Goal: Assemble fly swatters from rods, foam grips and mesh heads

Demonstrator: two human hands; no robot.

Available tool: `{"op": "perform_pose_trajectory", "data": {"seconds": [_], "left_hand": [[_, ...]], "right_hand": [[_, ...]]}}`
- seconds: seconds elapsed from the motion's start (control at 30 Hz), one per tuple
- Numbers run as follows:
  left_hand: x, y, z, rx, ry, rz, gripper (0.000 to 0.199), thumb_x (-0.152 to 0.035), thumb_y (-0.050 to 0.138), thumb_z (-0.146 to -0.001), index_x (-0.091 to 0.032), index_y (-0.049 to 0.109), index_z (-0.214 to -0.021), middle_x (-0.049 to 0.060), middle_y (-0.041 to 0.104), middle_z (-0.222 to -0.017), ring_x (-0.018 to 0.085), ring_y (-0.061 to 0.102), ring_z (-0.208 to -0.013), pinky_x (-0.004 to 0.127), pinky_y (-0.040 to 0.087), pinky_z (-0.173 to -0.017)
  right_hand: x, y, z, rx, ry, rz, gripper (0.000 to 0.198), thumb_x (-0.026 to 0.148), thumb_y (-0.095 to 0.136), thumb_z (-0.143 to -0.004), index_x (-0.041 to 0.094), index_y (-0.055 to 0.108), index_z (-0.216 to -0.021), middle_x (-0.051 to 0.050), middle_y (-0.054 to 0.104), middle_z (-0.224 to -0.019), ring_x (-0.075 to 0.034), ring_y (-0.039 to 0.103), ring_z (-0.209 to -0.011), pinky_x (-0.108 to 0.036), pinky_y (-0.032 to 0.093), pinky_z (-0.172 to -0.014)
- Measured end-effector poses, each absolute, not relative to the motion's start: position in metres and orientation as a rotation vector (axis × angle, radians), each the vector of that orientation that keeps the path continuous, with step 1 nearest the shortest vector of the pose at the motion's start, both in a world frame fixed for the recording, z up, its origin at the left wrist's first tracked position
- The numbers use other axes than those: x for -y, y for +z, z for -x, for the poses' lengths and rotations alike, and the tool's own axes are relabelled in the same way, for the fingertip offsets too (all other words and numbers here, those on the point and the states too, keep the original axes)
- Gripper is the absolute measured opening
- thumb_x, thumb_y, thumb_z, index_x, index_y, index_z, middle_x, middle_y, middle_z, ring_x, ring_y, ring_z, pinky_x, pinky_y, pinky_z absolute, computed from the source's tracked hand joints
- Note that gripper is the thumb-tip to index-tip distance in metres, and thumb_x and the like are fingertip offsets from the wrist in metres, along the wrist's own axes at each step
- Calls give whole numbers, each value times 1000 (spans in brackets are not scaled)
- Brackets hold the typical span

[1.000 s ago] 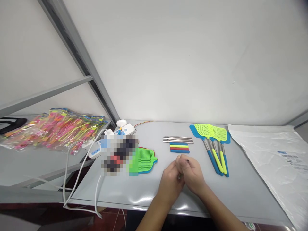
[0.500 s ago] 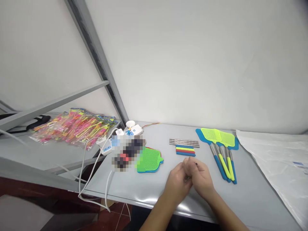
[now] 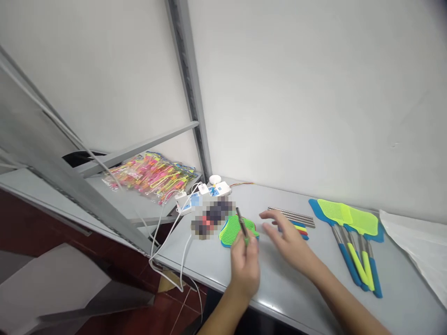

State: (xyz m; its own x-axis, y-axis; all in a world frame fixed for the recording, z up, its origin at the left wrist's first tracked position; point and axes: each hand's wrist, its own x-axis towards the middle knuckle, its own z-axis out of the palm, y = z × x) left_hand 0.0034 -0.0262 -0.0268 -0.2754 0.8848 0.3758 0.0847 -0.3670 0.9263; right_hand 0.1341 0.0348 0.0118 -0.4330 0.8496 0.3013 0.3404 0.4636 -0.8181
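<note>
My left hand (image 3: 245,267) is closed around a thin metal rod (image 3: 240,221) that stands up from the fist, with a bit of green at its base. Behind the rod lie stacked green and blue swatter heads (image 3: 230,231), partly hidden by that hand. My right hand (image 3: 288,239) is open, fingers spread, above the table near several steel rods (image 3: 296,217). Coloured grip sleeves (image 3: 302,231) in blue, yellow and red lie beside those rods, partly covered by the right hand. Assembled fly swatters (image 3: 345,221) in yellow and blue rest in a fanned pile on the right.
White power strips (image 3: 220,189) with plugs and cables sit at the table's back left, near a pixelated patch. Bagged pink and yellow items (image 3: 153,177) lie on a side shelf behind a metal post (image 3: 192,83). A white plastic sheet (image 3: 412,242) covers the right end.
My hands, together before, have come apart. The left one now holds the rod upright near the swatter heads; the right has opened. The view has turned left.
</note>
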Motion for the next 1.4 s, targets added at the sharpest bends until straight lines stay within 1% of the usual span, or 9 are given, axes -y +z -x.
{"op": "perform_pose_trajectory", "data": {"seconds": [0.2,0.4,0.53,0.73,0.87,0.97,1.2,1.3,1.4], "left_hand": [[28,-20,47,-1173,1831,-1066,22,-41,43,-97,-20,47,-93,-6,38,-63,8,37,-51,20,34,-48],[44,-37,64,-1190,1752,-973,29,-46,42,-96,-21,47,-109,-8,35,-60,7,32,-47,17,30,-43],[52,-43,54,-1197,1705,-933,36,-50,41,-96,-19,48,-113,-8,37,-59,7,33,-46,17,30,-43],[64,-61,32,-1208,1540,-914,35,-51,41,-95,-18,50,-91,-8,35,-55,6,31,-44,18,27,-42],[66,-67,26,-1196,1530,-878,33,-50,40,-96,-18,50,-96,-9,34,-54,6,30,-42,17,27,-41],[61,-66,19,-1155,1555,-804,32,-49,40,-96,-19,50,-96,-9,33,-55,6,28,-41,17,29,-40],[44,-54,-29,-1044,1405,-943,33,-50,39,-96,-20,49,-107,-10,33,-53,7,26,-41,16,23,-39],[42,-51,-49,-1014,1234,-1077,38,-53,39,-95,-18,52,-104,-10,30,-49,7,25,-40,17,20,-40],[43,-47,-58,-1022,1041,-1282,40,-52,42,-94,-16,58,-100,-9,30,-49,8,26,-43,19,19,-42]], "right_hand": [[-37,-32,-80,2641,178,902,53,36,52,-90,14,45,-138,-18,40,-147,-33,32,-138,-57,28,-108],[-37,-64,-74,2688,-80,803,38,30,53,-92,12,59,-125,-16,59,-130,-31,53,-123,-55,37,-105],[-33,-68,-82,2604,-175,694,32,23,47,-95,11,63,-120,-15,64,-123,-29,59,-117,-51,43,-102],[-25,-65,-89,2554,-120,685,33,20,44,-95,11,61,-122,-14,64,-124,-28,58,-117,-51,43,-104],[-33,-64,-93,2449,-129,629,35,12,42,-93,10,59,-123,-16,65,-122,-27,60,-115,-49,46,-101],[-37,-53,-104,2289,-26,628,36,9,41,-92,16,57,-123,-12,68,-115,-23,63,-109,-45,47,-100],[-27,-13,-153,1171,636,1061,16,29,57,-88,21,55,-101,-2,67,-84,-17,66,-75,-31,55,-68],[-24,-13,-178,771,937,899,23,30,61,-84,21,56,-104,-2,67,-94,-17,66,-86,-32,55,-75],[-20,-23,-201,555,1004,796,29,29,64,-80,21,59,-108,-3,66,-108,-19,64,-100,-37,54,-83]]}}
